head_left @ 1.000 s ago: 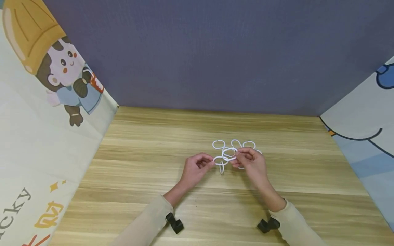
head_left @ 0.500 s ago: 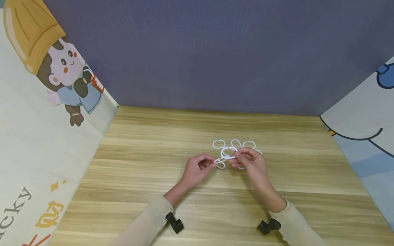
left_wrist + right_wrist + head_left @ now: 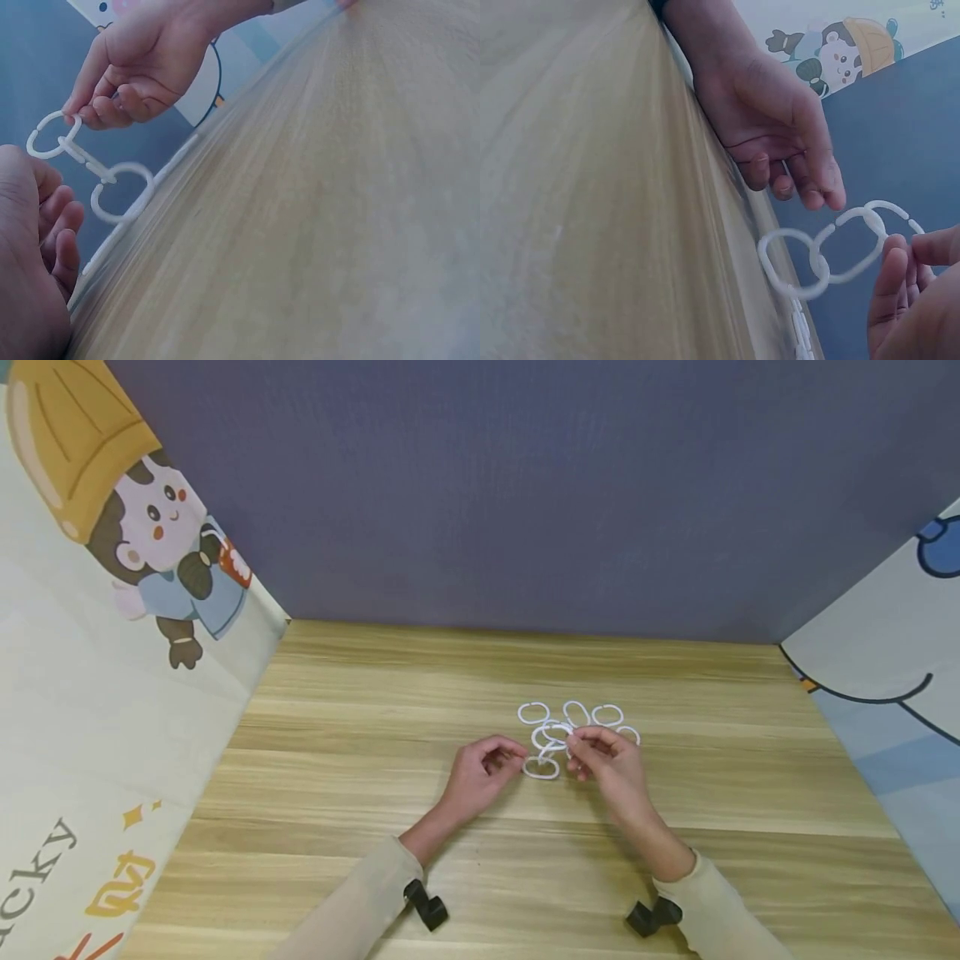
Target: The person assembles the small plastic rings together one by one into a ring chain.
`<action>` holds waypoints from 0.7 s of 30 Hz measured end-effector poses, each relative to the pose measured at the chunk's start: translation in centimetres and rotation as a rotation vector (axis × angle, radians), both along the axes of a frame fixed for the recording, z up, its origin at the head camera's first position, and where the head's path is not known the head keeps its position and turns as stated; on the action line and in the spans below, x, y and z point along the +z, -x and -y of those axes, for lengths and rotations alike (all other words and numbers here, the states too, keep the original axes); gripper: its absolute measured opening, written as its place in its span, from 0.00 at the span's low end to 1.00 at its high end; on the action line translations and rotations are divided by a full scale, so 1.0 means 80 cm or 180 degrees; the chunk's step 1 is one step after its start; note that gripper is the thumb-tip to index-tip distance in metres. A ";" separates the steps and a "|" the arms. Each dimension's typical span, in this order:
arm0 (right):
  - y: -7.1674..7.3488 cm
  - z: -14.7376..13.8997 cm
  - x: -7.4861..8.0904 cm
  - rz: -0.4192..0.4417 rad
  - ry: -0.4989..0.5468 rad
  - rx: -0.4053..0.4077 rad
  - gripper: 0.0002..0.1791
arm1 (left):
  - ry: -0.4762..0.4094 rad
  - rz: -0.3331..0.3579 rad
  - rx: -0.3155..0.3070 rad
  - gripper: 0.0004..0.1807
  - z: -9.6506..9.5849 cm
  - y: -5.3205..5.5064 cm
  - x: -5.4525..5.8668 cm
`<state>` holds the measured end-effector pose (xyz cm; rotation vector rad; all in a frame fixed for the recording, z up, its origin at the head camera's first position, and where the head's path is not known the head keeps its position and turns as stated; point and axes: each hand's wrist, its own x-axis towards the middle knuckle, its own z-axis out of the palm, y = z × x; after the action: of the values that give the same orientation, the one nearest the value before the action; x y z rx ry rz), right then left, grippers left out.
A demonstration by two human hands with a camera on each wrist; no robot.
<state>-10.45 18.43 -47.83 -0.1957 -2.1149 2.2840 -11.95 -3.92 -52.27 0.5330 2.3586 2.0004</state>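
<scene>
Nearest you are your beige sleeves [image 3: 360, 889], each with a black mount [image 3: 426, 906] near the cuff, over the wood-grain table [image 3: 480, 877]. Past them, your left hand [image 3: 486, 768] has its fingers loosely curled and clamped on nothing. Its fingertips are just beside the links, and I cannot tell whether they touch one. Your right hand [image 3: 611, 764] pinches one end of a short white chain [image 3: 820, 268] between thumb and finger.

The chain is between your hands. It shows as three smooth white oval links, slim and rounded; small splits show in the middle link and the one you pinch. Its length slants down from your right fingertips toward you and slightly left. The held link [image 3: 46, 156] stretches left to right at the top; the middle link [image 3: 73, 150] looks almost edge-on in the left wrist view, angled downward. The lowest link [image 3: 540, 777] has its long axis left to right; I cannot tell whether it touches the wood.

Beyond your right fingers lie loose white rings [image 3: 533, 723] of the same shape, pointing various ways. Farther off, a dark blue-grey panel [image 3: 510, 510] stands behind the table.
</scene>
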 end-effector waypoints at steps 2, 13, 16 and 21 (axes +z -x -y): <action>0.001 0.000 -0.001 0.0025 -0.0011 0.0020 0.08 | -0.0082 -0.0011 0.0035 0.05 -0.001 0.001 0.000; 0.008 -0.001 -0.011 0.0093 0.0041 0.0200 0.04 | -0.0254 0.0105 0.0250 0.07 -0.006 0.008 0.001; 0.009 0.000 -0.013 0.0074 0.0036 0.0240 0.04 | -0.0253 0.0180 0.0313 0.07 -0.009 0.010 0.002; 0.012 -0.001 -0.016 0.0129 -0.0003 0.0354 0.07 | -0.0221 0.0212 0.0318 0.09 -0.012 0.013 0.003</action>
<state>-11.38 18.51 -49.11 -0.1284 -2.2000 2.3586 -12.96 -2.95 -52.04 0.3507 2.3287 2.1127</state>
